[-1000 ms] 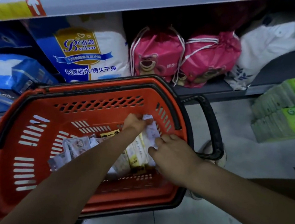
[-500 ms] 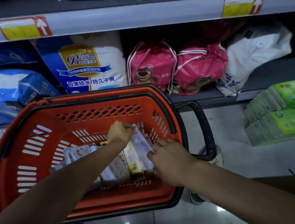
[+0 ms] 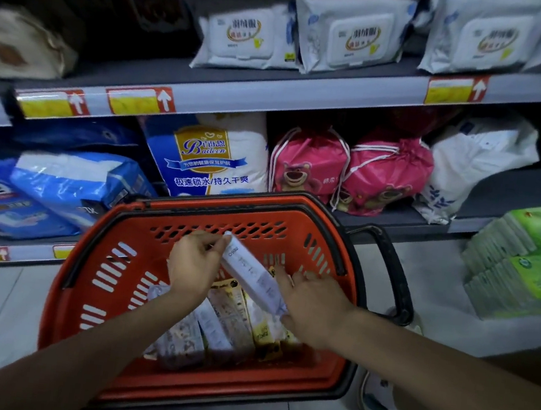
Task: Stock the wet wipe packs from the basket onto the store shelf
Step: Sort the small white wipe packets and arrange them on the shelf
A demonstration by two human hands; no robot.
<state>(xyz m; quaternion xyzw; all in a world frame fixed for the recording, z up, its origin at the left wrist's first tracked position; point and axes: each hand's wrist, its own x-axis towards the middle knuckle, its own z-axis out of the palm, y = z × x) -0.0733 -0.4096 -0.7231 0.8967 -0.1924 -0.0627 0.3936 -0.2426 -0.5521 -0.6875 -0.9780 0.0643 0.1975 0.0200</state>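
The shelf (image 3: 276, 93), already carrying wipes, runs across the top of the frame, above and beyond the basket (image 3: 326, 373) at centre. More packs (image 3: 212, 330) lie in the basket's bottom. One pack (image 3: 250, 272) is raised above them between the two hands, its long axis slanting from upper left to lower right. The left hand (image 3: 192, 263), the nearer to the shelf, grips the upper end with curled fingers. The right hand (image 3: 314, 309) touches the lower end, fingers fairly straight; whether it pinches is unclear.
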